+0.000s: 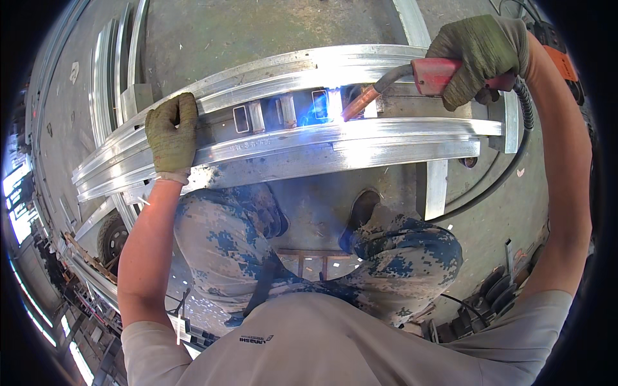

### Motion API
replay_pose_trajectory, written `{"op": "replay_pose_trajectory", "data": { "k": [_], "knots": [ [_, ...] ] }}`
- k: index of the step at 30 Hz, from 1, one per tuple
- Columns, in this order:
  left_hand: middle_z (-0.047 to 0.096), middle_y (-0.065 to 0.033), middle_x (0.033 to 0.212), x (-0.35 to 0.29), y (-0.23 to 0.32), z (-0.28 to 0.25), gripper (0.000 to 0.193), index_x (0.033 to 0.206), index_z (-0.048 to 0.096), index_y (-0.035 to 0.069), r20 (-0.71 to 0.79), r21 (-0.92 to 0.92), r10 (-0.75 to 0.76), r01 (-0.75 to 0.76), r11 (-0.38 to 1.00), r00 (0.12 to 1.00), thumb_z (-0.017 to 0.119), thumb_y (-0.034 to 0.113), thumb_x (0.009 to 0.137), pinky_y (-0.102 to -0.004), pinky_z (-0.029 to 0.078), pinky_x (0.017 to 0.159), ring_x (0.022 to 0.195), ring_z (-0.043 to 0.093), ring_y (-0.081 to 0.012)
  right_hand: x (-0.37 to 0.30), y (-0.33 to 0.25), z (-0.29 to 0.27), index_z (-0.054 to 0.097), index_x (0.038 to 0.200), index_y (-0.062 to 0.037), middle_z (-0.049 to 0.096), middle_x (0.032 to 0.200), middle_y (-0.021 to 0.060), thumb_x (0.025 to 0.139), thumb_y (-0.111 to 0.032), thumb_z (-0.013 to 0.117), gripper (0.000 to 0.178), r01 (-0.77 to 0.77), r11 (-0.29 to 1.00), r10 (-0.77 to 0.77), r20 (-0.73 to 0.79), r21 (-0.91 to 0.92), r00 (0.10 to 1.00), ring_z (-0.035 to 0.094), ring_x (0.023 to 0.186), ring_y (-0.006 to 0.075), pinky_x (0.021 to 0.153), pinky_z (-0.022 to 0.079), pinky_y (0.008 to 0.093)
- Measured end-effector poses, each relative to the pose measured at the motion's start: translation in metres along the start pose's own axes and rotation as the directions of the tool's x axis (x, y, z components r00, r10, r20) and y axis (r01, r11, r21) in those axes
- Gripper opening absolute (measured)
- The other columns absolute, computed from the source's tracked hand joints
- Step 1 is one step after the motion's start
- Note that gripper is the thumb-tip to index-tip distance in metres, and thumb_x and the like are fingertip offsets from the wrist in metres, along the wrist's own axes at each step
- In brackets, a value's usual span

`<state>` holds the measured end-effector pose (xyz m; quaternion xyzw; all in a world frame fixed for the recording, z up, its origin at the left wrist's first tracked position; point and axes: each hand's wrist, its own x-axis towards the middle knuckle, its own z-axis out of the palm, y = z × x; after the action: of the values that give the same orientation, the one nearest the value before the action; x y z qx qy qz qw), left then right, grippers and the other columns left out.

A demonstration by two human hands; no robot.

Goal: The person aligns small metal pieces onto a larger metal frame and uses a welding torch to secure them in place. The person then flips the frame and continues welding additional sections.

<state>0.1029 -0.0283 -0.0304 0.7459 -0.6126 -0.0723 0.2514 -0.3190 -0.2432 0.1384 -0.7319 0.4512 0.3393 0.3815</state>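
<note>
My right hand [477, 55], in a green work glove, is wrapped round the red handle of a welding torch [431, 76]. The torch's bent neck runs to a copper nozzle [362, 103], which points down and left at a glaring blue-white welding arc [335, 108]. That arc burns between two long silver metal rails [270, 148], beside short rectangular tube pieces [241, 119] that bridge them. Toward the left end of the rails, my gloved left hand [171, 136] is closed over them, its fingertips partly hidden. Glare washes out the metal around the nozzle.
A black cable [492, 186] loops down from the torch on the right. Crosswise metal bars [436, 190] lie beneath the rails. More long profiles [106, 83] lie at the far left, near a wheel [114, 237]. Discs and clutter [496, 286] lie at the lower right.
</note>
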Motion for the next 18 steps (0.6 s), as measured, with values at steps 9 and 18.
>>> {"op": "replay_pose_trajectory", "data": {
  "k": [9, 18],
  "knots": [
    [0.069, -0.0166, 0.078, -0.002, 0.016, -0.009, 0.032, 0.089, 0.075, 0.003, 0.011, 0.058, -0.045, 0.044, 0.997, 0.999, 0.066, 0.031, 0.102, -0.0465, 0.047, 0.077, 0.075, 0.063, -0.0338, 0.017, 0.002, -0.001, 0.079, 0.1, -0.0015, 0.07, 0.069, 0.0054, 0.068, -0.01, 0.093, 0.036, 0.02, 0.987, -0.037, 0.111, 0.158, 0.993, 0.067, 0.052, 0.0145, 0.047, 0.055, 0.0297],
    [0.074, -0.015, 0.09, -0.007, 0.0, -0.007, 0.034, 0.103, 0.077, -0.001, 0.015, 0.082, -0.029, 0.028, 0.996, 0.999, 0.066, 0.031, 0.107, -0.04, 0.051, 0.087, 0.084, 0.065, -0.028, 0.03, 0.053, 0.011, 0.081, 0.108, -0.0019, 0.073, 0.075, 0.0057, 0.069, -0.011, 0.094, 0.043, 0.124, 0.945, -0.072, -0.177, 0.302, 0.981, 0.068, 0.057, 0.0146, 0.05, 0.057, 0.0297]
  ]
}}
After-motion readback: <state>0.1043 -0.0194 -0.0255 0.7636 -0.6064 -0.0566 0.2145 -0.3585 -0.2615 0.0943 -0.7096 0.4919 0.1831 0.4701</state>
